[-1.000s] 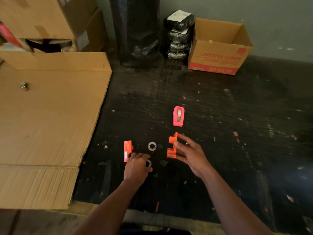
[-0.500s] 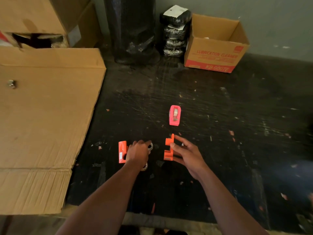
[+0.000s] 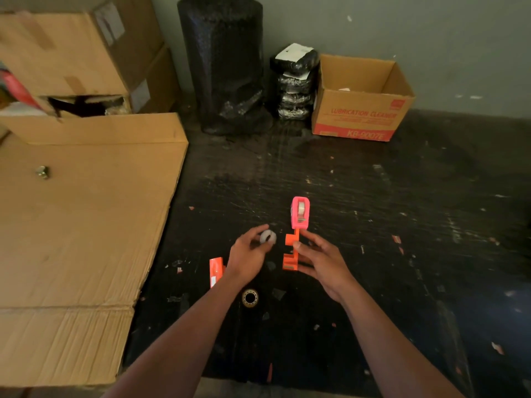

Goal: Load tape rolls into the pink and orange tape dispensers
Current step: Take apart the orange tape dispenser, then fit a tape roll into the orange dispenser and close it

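Note:
The pink tape dispenser [image 3: 300, 212] stands on the black table with a tape roll inside it. Just in front of it, my right hand [image 3: 320, 262] grips an orange dispenser piece [image 3: 291, 251] that rests on the table. My left hand [image 3: 248, 255] holds a pale tape roll [image 3: 268, 237] between thumb and fingers, a little left of that orange piece. A second orange piece [image 3: 216, 270] lies flat to the left of my left wrist. Another tape roll [image 3: 249, 297] lies on the table under my left forearm.
A large flat cardboard sheet [image 3: 80, 225] covers the table's left side, with a small metal nut [image 3: 42, 172] on it. At the back stand stacked cartons [image 3: 71, 53], a black wrapped cylinder [image 3: 227, 64], black bundles [image 3: 296, 87] and an open box [image 3: 362, 110].
My left hand picked up the pale tape roll and lifted it toward the orange piece, uncovering the other roll on the table. My right hand stays on the orange piece.

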{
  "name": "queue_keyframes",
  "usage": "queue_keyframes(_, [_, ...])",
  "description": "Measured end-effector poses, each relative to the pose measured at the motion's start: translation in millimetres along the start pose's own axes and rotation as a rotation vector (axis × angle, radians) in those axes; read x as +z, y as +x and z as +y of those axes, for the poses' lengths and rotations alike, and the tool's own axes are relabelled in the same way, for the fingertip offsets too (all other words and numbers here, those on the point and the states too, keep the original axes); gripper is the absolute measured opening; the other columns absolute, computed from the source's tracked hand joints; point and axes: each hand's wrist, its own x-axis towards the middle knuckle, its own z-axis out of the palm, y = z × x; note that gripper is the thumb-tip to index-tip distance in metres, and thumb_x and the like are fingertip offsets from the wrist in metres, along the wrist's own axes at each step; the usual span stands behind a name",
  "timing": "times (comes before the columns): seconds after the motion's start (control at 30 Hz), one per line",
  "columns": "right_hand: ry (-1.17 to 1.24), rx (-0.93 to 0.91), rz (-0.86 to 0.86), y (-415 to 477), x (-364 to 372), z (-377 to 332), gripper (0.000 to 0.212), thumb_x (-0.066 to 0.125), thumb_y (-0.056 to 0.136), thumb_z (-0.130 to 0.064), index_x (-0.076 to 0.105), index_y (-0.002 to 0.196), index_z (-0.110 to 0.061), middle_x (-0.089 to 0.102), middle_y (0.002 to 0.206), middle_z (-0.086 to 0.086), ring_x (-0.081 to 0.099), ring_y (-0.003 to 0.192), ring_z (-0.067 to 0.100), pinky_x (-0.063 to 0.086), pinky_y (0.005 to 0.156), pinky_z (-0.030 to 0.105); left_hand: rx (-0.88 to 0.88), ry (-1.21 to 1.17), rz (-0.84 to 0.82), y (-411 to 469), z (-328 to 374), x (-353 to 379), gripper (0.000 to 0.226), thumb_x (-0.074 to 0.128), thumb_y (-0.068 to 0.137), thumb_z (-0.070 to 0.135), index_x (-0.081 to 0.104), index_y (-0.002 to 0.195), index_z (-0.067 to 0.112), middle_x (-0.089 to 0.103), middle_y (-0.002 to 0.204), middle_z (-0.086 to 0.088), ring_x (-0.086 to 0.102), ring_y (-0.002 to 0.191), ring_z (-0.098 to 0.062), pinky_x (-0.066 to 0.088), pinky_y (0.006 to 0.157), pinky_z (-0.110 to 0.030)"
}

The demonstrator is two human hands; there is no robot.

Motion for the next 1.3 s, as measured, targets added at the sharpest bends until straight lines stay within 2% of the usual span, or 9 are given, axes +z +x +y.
queue_keyframes(0.1, [0.000,-0.031,-0.007,3,3,-9,0.049,0.067,0.099,-0.012,0.057,0.145,-0.027,0.076,0.125,0.006,0.079,0.106,0.020,0.065,0.084,0.039,0.021,-0.106,-0.025,-1,18,-6,0.041,0.069,0.095,0.021,0.061,0.133,0.033,0.070,0.120,0.005,0.065,0.115,-0.012,0.052,0.104,-0.042])
queue_keyframes(0.27, [-0.002,-0.062,-0.029,6,8,-20,0.050,0.070,0.097,-0.013,0.060,0.143,-0.028,0.071,0.129,0.007,0.079,0.104,0.016,0.065,0.083,0.037,0.073,-0.159,-0.088,-3,40,-14,0.045,0.068,0.095,0.007,0.061,0.134,0.028,0.073,0.117,0.010,0.067,0.108,-0.004,0.055,0.091,-0.029])
queue_keyframes(0.47, [0.039,-0.074,-0.040,6,8,-20,0.046,0.069,0.097,-0.009,0.063,0.140,-0.026,0.072,0.129,0.009,0.078,0.105,0.020,0.065,0.080,0.035,0.082,-0.122,-0.162,1,44,-21,0.051,0.068,0.092,-0.003,0.063,0.136,0.021,0.077,0.116,0.005,0.073,0.099,-0.002,0.056,0.084,-0.025])
queue_keyframes(0.63, [0.027,-0.090,-0.064,7,9,-20,0.041,0.069,0.098,-0.010,0.065,0.131,-0.033,0.074,0.128,0.008,0.079,0.105,0.018,0.065,0.079,0.033,0.094,-0.077,-0.215,3,46,-23,0.054,0.068,0.091,-0.005,0.061,0.140,0.018,0.076,0.123,0.001,0.071,0.112,-0.006,0.059,0.091,-0.024])
queue_keyframes(0.7, [0.027,-0.085,-0.051,8,8,-19,0.043,0.069,0.098,-0.011,0.064,0.136,-0.030,0.076,0.126,0.008,0.079,0.105,0.018,0.065,0.079,0.033,0.102,-0.076,-0.231,3,49,-24,0.054,0.068,0.091,-0.005,0.060,0.141,0.015,0.075,0.127,-0.001,0.069,0.117,-0.007,0.057,0.098,-0.026])
queue_keyframes(0.83, [0.019,-0.078,-0.063,9,6,-20,0.048,0.070,0.097,-0.015,0.061,0.143,-0.024,0.079,0.120,0.007,0.078,0.107,0.022,0.063,0.091,0.041,0.124,-0.058,-0.267,3,54,-25,0.053,0.067,0.091,-0.007,0.059,0.141,0.010,0.074,0.128,-0.005,0.069,0.118,-0.008,0.056,0.095,-0.017])
queue_keyframes(0.97, [0.005,-0.079,-0.076,10,7,-21,0.049,0.072,0.096,-0.016,0.061,0.142,-0.026,0.081,0.118,0.006,0.078,0.109,0.022,0.061,0.097,0.045,0.135,-0.054,-0.300,3,58,-22,0.052,0.066,0.092,-0.007,0.058,0.142,0.008,0.073,0.129,-0.007,0.069,0.121,-0.012,0.055,0.102,-0.025])
queue_keyframes(1.13, [0.031,-0.076,-0.070,12,4,-21,0.045,0.070,0.096,-0.013,0.063,0.137,-0.030,0.080,0.118,0.007,0.078,0.109,0.023,0.060,0.098,0.046,0.060,-0.100,-0.269,8,58,-17,0.038,0.058,0.102,0.011,0.063,0.138,0.021,0.068,0.138,-0.002,0.063,0.127,-0.017,0.051,0.109,-0.043])
queue_keyframes(1.3, [0.036,-0.062,-0.084,17,4,-20,0.041,0.069,0.097,-0.013,0.065,0.133,-0.033,0.081,0.117,0.006,0.077,0.110,0.022,0.061,0.097,0.045,0.052,-0.072,-0.233,15,54,-12,0.038,0.056,0.104,0.013,0.061,0.140,0.024,0.067,0.137,0.000,0.064,0.125,-0.016,0.052,0.107,-0.045])
